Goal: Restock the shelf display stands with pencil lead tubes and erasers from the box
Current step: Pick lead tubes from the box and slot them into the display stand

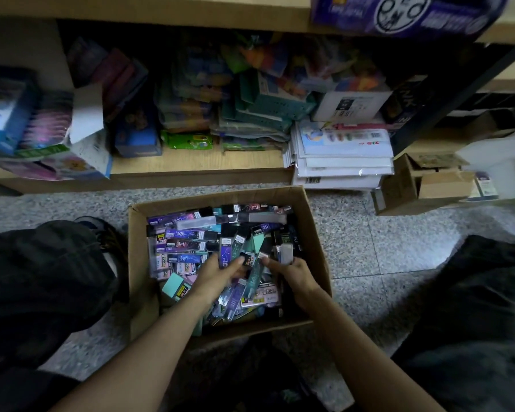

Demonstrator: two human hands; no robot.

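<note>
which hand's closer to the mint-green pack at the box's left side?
Left. The left hand is just right of the mint-green pack, among the lead tubes; the right hand is farther right, near the right wall of the box.

Black baggy trousers (42, 278); dark lace-up shoe (107, 236); forearms (161, 337), left hand (217, 275), right hand (295, 275) all bare.

I assess this as a stationery shop, viewed at floor level beside its shelving. Evidence: a low wooden shelf (191, 165) crowded with retail-packaged goods (250, 110), a stack of plastic-wrapped packs (345, 150) bearing barcode labels, and an open cardboard box (139, 263) on the speckled floor (369, 257), filled with labelled lead tubes (188, 234).
</note>
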